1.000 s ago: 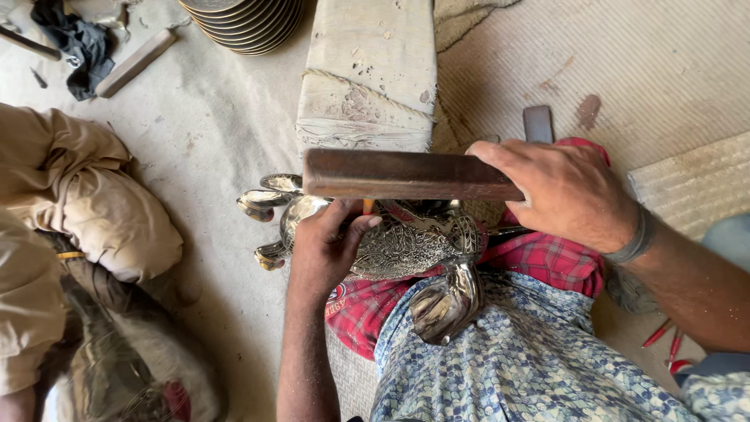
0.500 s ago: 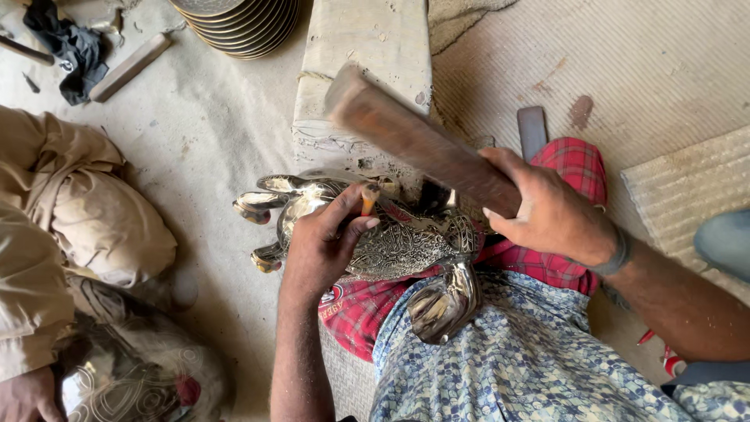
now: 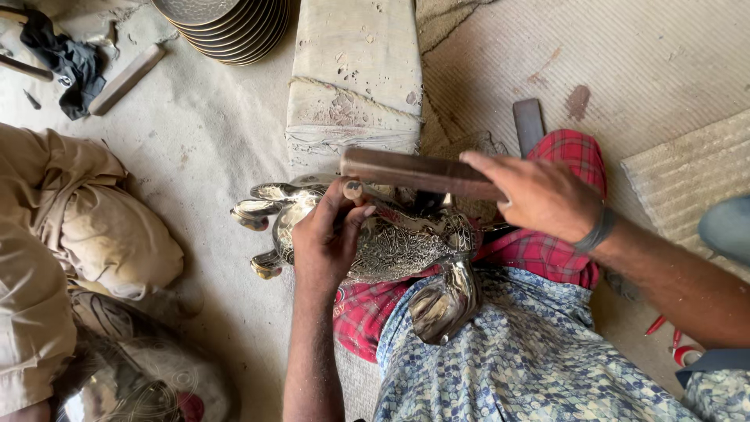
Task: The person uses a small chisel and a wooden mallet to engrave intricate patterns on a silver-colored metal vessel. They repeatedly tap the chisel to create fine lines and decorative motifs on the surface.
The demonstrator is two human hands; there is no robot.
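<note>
A shiny engraved metal turtle figure rests on my lap over a red checked cloth. My left hand presses on its shell and pinches a thin punch upright against the metal. My right hand grips one end of a flat brown wooden bar, held level just above the punch's top. The turtle's head points toward my body and its polished feet stick out to the left.
A pale worn block lies on the floor just beyond the turtle. A stack of metal plates sits at the top. A person in tan clothing sits at left beside a metal dish. Woven mats cover the floor at right.
The wooden bar was tilted up half a second ago; it has come down level onto the punch top. My left hand stays on the turtle.
</note>
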